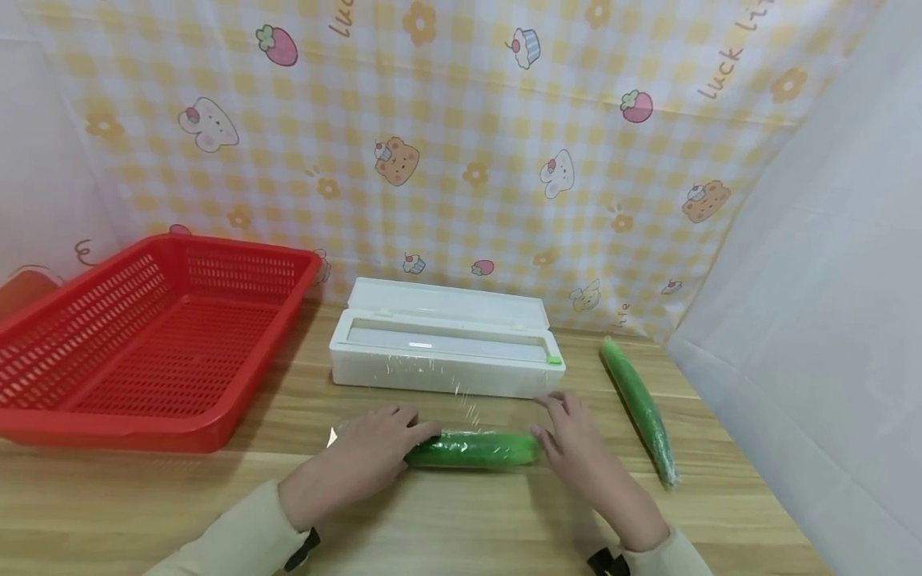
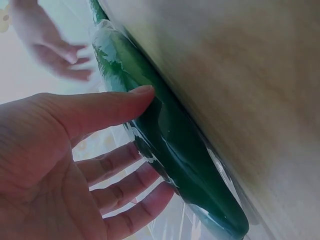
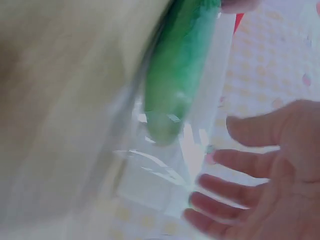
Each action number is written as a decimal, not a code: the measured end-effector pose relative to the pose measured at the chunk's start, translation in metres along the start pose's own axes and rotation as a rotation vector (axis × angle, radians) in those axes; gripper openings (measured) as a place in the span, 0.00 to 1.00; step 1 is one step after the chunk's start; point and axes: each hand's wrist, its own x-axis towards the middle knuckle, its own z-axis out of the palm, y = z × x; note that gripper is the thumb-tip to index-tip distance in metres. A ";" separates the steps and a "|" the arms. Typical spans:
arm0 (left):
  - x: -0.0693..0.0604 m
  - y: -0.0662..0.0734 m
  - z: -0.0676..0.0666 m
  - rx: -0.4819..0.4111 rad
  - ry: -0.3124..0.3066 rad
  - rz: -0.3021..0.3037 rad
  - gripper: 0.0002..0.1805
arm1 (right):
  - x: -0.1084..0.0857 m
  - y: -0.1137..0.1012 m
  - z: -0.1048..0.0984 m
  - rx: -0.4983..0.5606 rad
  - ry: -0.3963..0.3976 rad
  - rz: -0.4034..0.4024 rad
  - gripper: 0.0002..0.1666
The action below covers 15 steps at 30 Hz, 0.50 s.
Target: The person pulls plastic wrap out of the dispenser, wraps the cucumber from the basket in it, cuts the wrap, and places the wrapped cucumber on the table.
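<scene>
A green cucumber lies crosswise on the table with clear cling film around it. My left hand grips its left part; in the left wrist view the thumb is on one side and the fingers are against the other. The film runs back to a white cling film dispenser with a raised lid and a green slider. Beside the cucumber's right end is my right hand, fingers spread and holding nothing. The right wrist view shows film extending past the cucumber's tip.
On the left stands a red plastic basket with slotted walls. Another cucumber, with film visible at its near end, lies on the right of the wooden table. A yellow checked cloth hangs behind, with white fabric at the right.
</scene>
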 end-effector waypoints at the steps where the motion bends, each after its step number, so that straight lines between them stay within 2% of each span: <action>1: 0.000 0.000 0.000 0.000 0.002 0.001 0.28 | 0.000 -0.003 0.000 -0.019 0.032 -0.049 0.20; 3: 0.000 0.000 0.001 0.001 0.003 -0.001 0.28 | -0.001 -0.007 0.002 -0.034 0.037 -0.139 0.20; 6: 0.000 0.000 0.001 0.004 -0.003 -0.006 0.28 | -0.001 -0.012 0.009 -0.034 -0.064 -0.220 0.22; 9: 0.001 -0.001 0.002 0.003 -0.007 -0.016 0.28 | 0.000 -0.014 0.015 -0.071 -0.133 -0.235 0.23; 15: 0.002 0.000 0.003 0.014 0.012 -0.023 0.29 | 0.006 -0.017 0.020 -0.150 -0.150 -0.217 0.20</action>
